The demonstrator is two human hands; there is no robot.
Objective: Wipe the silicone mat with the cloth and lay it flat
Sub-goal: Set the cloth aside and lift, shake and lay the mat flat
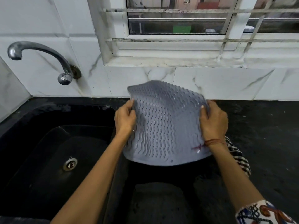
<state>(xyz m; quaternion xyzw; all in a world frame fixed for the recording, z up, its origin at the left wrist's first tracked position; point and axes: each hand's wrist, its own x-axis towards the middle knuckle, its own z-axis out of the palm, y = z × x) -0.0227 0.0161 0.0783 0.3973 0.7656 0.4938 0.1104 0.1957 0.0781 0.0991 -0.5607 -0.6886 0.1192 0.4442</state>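
A grey silicone mat with wavy ridges is held up off the black counter, bowed and tilted toward me. My left hand grips its left edge and my right hand grips its right edge. A black-and-white checked cloth lies on the counter under my right forearm, partly hidden by the arm and the mat.
A black sink with a metal drain lies to the left, under a wall-mounted tap. The black counter stretches to the right. A white tiled wall and a barred window stand behind.
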